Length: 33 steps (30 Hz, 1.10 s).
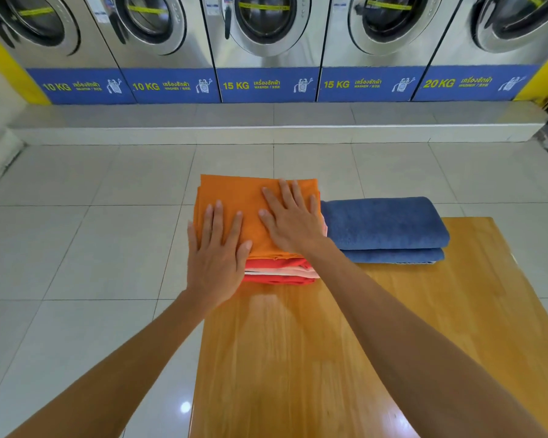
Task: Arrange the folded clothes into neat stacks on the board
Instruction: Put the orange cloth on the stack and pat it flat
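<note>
A stack of folded clothes stands at the far left corner of the wooden board (298, 358). Its top piece is an orange cloth (234, 194); red and pink folded pieces (279, 273) show beneath it at the near edge. My left hand (215, 251) lies flat on the orange cloth's near left part, fingers spread. My right hand (293, 216) lies flat on its right part, fingers apart. Neither hand grips anything. To the right, touching the stack, sit two folded blue towels (383, 222), one on the other.
The board stands over a pale tiled floor (76, 248). A raised tiled step (266, 134) runs along the back, with a row of front-loading washing machines (266, 42) on it. The near half of the board is bare wood.
</note>
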### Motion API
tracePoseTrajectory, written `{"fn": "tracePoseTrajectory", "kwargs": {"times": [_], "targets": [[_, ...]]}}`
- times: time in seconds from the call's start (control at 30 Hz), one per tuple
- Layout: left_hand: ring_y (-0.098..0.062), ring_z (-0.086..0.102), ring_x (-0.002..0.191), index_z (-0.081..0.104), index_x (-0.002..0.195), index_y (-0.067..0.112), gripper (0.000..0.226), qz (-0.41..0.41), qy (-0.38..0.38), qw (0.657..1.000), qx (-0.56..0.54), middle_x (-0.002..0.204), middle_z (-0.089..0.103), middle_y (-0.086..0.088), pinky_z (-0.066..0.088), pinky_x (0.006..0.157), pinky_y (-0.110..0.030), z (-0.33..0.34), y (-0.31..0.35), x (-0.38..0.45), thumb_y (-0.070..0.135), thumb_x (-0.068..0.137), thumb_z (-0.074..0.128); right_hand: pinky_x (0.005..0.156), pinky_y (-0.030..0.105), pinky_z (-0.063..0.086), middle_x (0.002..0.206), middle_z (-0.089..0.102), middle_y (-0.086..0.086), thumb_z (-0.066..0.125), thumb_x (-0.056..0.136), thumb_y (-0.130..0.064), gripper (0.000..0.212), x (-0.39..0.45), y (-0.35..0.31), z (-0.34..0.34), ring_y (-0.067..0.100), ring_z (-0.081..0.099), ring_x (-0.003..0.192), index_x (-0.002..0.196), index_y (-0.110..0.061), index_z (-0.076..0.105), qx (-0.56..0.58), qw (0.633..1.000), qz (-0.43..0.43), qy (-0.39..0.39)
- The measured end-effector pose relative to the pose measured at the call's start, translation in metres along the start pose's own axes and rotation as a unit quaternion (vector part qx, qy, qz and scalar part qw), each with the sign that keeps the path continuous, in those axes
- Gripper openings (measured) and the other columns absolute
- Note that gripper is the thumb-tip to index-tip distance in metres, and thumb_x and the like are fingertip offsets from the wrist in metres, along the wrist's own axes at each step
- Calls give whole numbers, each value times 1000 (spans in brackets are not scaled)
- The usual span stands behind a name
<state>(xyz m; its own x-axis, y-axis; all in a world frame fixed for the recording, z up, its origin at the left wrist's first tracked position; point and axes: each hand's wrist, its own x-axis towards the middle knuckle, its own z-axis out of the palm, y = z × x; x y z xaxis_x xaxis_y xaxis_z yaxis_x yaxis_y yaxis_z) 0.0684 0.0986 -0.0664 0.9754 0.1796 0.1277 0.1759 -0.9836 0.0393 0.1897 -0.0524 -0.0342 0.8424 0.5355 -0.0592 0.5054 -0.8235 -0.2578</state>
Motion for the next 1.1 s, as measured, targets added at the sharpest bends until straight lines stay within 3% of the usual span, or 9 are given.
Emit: {"fn": "tracePoseTrajectory", "kwargs": {"times": [0.17,0.27,0.37,0.57,0.73,0.97,1.1], "targets": [[-32,4,153,20,158,17,69,0,-15,1000,11,166,7,-14,8,120,-59,-4,-1,-22,56,100,20,121,64,-1,171,2,2,14,104,-59,62,8,-10,2,28,-3,157,161,-37,9,9,999,22,24],[-27,7,154,35,152,13,59,-21,38,998,-53,165,15,-12,3,122,-53,-27,0,0,43,105,18,120,64,0,171,3,2,15,103,-60,61,14,-19,-2,28,-4,157,160,-39,13,26,998,20,44],[-23,9,154,34,152,10,53,-54,87,986,-133,165,19,-9,3,123,-45,-48,7,45,34,107,19,121,63,1,171,2,1,14,103,-60,61,18,-26,1,27,-4,158,161,-38,11,21,999,14,31],[-23,1,154,11,159,19,58,-116,-75,974,-182,167,6,-5,2,123,-49,-10,8,95,43,106,13,122,62,-4,171,0,-1,8,103,-58,58,20,-16,9,26,-5,158,159,-44,8,11,999,41,11],[-23,1,154,3,158,27,61,-114,-66,977,-171,167,2,-2,6,122,-53,16,1,96,50,104,15,121,64,-4,171,4,-3,11,98,-68,64,17,7,19,23,-2,158,158,-48,8,24,995,95,6],[-23,3,154,1,158,31,60,-123,-28,976,-180,167,4,-1,12,120,-55,32,-1,87,52,103,11,122,62,-2,170,9,-1,16,97,-64,66,18,3,31,22,0,158,160,-42,7,34,993,108,32],[-24,2,154,0,158,31,60,-122,-50,972,-193,167,2,-1,11,121,-55,30,-3,90,52,103,12,122,62,-5,171,8,-1,18,97,-61,66,18,0,28,22,-1,157,159,-43,9,45,992,113,19]]}}
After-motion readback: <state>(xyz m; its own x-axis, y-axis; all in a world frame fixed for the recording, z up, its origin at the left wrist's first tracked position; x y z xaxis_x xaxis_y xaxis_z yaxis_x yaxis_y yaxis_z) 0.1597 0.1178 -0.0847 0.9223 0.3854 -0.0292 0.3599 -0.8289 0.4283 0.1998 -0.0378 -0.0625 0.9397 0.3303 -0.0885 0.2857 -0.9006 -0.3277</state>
